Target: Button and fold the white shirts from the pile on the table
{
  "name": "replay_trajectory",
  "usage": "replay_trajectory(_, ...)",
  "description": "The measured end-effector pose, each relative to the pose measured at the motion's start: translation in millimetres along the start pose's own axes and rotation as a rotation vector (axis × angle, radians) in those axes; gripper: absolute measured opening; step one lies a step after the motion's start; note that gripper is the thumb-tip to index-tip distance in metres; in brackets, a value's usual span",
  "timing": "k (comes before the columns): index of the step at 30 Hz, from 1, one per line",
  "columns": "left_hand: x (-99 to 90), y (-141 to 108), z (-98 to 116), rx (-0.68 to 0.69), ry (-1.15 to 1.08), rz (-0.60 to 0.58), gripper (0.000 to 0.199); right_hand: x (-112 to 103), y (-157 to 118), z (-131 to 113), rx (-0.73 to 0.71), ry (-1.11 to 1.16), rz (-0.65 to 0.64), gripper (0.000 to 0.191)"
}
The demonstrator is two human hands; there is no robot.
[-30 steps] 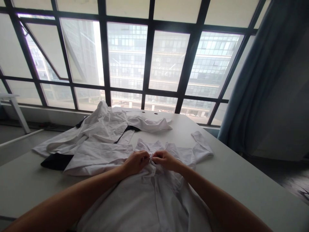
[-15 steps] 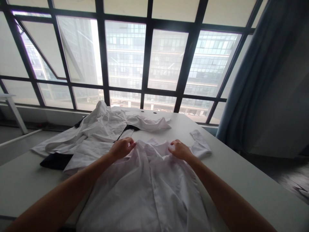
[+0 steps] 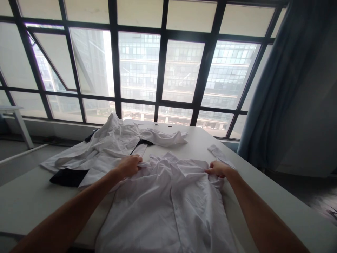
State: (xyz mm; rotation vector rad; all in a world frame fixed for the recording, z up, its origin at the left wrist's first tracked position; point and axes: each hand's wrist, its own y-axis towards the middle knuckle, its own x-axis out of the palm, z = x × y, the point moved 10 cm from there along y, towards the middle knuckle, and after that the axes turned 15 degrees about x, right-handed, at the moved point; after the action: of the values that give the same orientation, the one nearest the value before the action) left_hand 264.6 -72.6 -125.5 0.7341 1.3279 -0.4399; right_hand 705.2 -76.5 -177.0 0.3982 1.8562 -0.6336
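A white button-front shirt (image 3: 168, 211) lies on the white table (image 3: 205, 144) directly in front of me, with its placket running towards me and its fabric creased near the collar. My left hand (image 3: 128, 167) grips the shirt's left-hand shoulder edge between fingers and thumb. At the opposite shoulder, my right hand (image 3: 218, 169) pinches the cloth. A shirt sleeve (image 3: 219, 153) extends beyond my right hand. Just beyond my left hand lies a crumpled white garment (image 3: 110, 147) with dark lining showing in places.
A dark navy cloth (image 3: 68, 177) pokes out at the table's left side. Tall black-framed windows (image 3: 160, 70) stand beyond the table, and a blue-grey curtain (image 3: 263, 88) hangs at the right. A white table leg (image 3: 22, 126) stands at the far left.
My hands have moved apart, from near the collar outward to the shoulders. The shirt's top is spread wider, and the view has shifted slightly.
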Motion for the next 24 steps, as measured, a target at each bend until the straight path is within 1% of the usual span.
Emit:
replay_trajectory(3,-24.8,-4,2,-0.007,0.061,0.157,0.022,12,2,1,-0.019,-0.007,-0.109,0.028)
replay_trajectory(5,-32.6,-6,3,-0.016,0.085,0.22,0.027,10,5,2,-0.037,0.031,-0.113,0.03)
replay_trajectory(9,-35.3,-6,3,-0.046,0.036,0.295,0.027,1,11,8,-0.083,0.115,-0.109,0.034)
replay_trajectory(12,-41.1,-6,2,-0.026,-0.045,0.407,0.026,-7,14,11,-0.118,0.12,-0.072,0.036)
replay_trajectory(14,-41.6,-6,-2,-0.021,-0.163,0.468,0.025,-9,15,12,-0.125,0.11,-0.056,0.036)
replay_trajectory(16,-35.0,-5,-12,-0.061,-0.351,0.498,0.023,-10,14,11,-0.128,0.109,-0.058,0.037)
replay_trajectory(18,-20.6,-1,-19,-0.104,-0.619,0.495,0.024,-12,12,9,-0.14,0.123,-0.051,0.036)
replay_trajectory(20,-4.0,5,-13,-0.08,-0.878,0.438,0.028,-16,10,6,-0.165,0.138,-0.029,0.036)
replay_trajectory(22,5.9,10,1,0.006,-1.01,0.361,0.032,-19,7,4,-0.203,0.158,-0.014,0.038)
replay_trajectory(24,14.7,11,19,0.097,-1.031,0.236,0.034,-20,4,1,-0.254,0.171,-0.016,0.045)
